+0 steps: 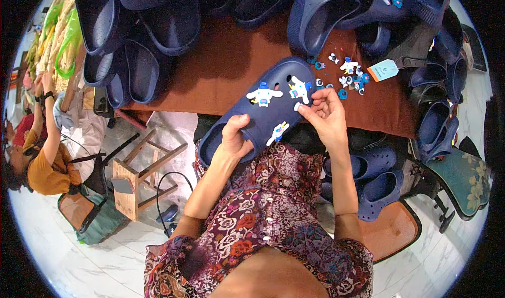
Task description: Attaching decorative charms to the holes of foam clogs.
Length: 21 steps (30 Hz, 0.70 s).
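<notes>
My left hand (234, 140) grips a navy blue foam clog (284, 111) near its heel opening, thumb on top, and holds it tilted over the table edge. Three white long-eared character charms with blue parts are on the clog's upper: one charm (264, 94) in the middle, another charm (300, 89) nearer the toe, and a third charm (278, 133) on the near side. At the toe, my right hand (330, 113) has its thumb and fingers pinched together. A small white bit shows by the thumb tip; what the fingers hold is too small to name.
Loose blue and white charms (362, 80) lie on the brown tabletop (226, 56) by the toe. Navy clogs (168, 19) line its far and side edges. A light blue tag (383, 70) lies at right. Another person (47, 156) works at left near a wooden stool (126, 187).
</notes>
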### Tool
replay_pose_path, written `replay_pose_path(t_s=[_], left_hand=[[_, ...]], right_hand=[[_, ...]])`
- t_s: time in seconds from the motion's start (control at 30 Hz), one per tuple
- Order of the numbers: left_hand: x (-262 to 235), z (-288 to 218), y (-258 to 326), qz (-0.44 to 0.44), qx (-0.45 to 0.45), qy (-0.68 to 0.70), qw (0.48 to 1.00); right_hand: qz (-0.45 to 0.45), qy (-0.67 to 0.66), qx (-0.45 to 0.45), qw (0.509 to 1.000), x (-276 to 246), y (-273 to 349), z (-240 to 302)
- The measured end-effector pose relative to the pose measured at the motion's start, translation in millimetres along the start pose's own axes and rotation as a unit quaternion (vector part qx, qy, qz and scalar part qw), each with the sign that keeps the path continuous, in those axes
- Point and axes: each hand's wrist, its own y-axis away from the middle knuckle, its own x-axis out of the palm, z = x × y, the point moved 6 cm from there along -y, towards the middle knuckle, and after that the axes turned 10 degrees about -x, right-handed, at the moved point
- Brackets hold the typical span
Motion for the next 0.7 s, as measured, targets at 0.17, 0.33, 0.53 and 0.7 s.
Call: replay_pose_path(t_s=[0.17, 0.33, 0.53, 0.7], left_hand=[[3, 2, -1, 0.002, 0.003, -0.04, 0.999], [9, -2, 4, -0.03, 0.014, -0.047, 0.998], [-6, 0, 8, -0.088, 0.021, -0.022, 0.996], [-7, 1, 12, -0.125, 0.032, -0.017, 0.992]], right_hand=[[0.01, -0.003, -0.002, 1.0, -2, 1, -5], [-0.02, 0.009, -0.029, 0.999, 6, 7, -3], [-0.097, 0.037, -0.104, 0.989, 16, 18, -6], [-0.082, 0.043, -0.146, 0.985, 5, 20, -2]])
